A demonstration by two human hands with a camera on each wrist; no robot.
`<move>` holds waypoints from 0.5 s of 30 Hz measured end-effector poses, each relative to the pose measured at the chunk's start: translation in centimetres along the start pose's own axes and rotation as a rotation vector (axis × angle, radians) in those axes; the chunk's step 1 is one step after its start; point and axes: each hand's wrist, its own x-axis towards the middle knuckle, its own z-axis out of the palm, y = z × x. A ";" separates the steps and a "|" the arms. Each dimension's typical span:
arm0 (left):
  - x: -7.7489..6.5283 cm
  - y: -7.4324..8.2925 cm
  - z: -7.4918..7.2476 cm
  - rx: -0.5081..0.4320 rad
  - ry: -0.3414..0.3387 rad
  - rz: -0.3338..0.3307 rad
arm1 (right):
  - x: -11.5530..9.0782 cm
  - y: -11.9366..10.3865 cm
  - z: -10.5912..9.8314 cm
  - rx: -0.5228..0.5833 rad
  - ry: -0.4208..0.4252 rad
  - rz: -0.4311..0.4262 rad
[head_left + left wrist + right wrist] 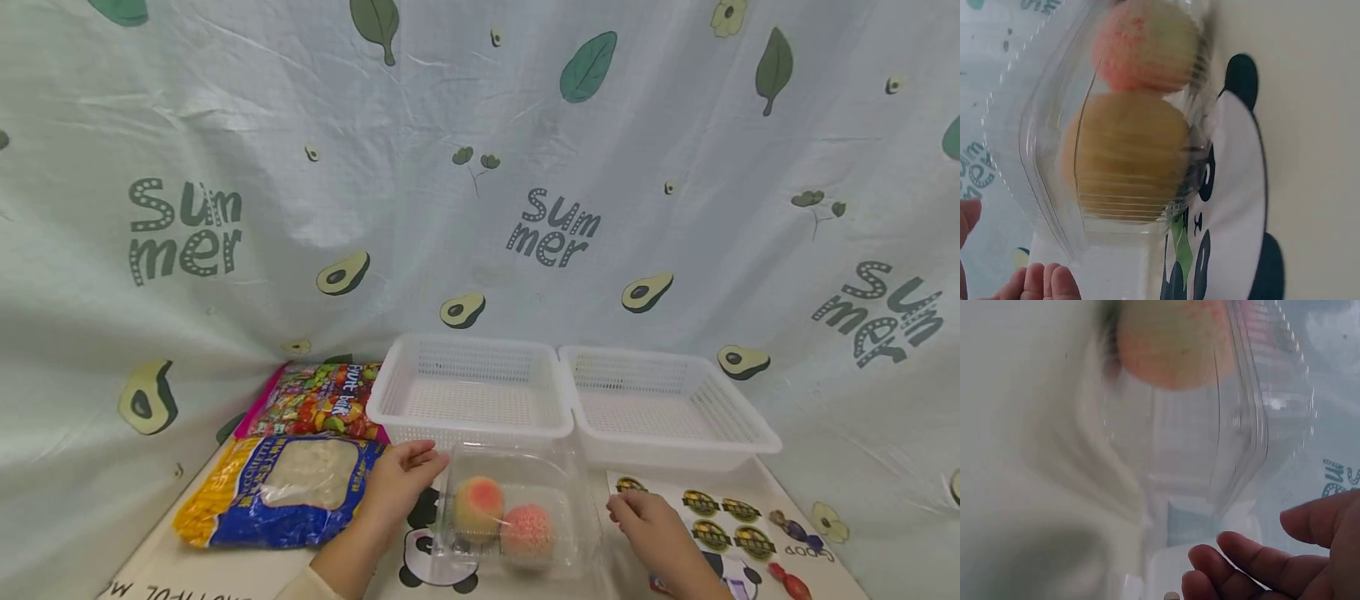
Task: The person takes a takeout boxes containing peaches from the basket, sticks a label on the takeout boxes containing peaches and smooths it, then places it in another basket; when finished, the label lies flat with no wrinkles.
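A clear plastic clamshell box (pixel 573 521) stands in front of me with two round, peach-like items inside. One is yellowish with a red top (pixel 480 504); the other is speckled pink (pixel 527 533). My left hand (pixel 397 483) is at the box's upper left corner, fingers loosely bent and empty. In the left wrist view its fingertips (pixel 1034 281) show beyond the box's edge. To the right of the box, and apart from it, my right hand (pixel 651 525) hovers with thumb and fingers spread apart in the right wrist view, holding nothing.
Two white baskets (pixel 468 432) (pixel 667 450) stand side by side behind the box. At left lie a blue and yellow bag (pixel 307 475) and a colourful candy bag (pixel 315 400). Wrapped candies (pixel 791 581) and round stickers (pixel 710 535) are at right. A printed curtain (pixel 420 208) hangs behind.
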 end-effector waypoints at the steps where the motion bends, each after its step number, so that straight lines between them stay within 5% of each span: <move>1: -0.3 0.1 0.0 0.011 -0.022 0.004 | 0.2 0.1 -0.2 -0.026 0.001 -0.016; 10: -2.4 0.6 -0.6 0.251 -0.180 0.036 | 2.9 2.0 -2.8 -0.145 0.019 -0.030; 15: -3.2 0.6 -0.5 0.299 -0.255 0.082 | 4.7 3.5 -4.0 -0.200 0.029 -0.008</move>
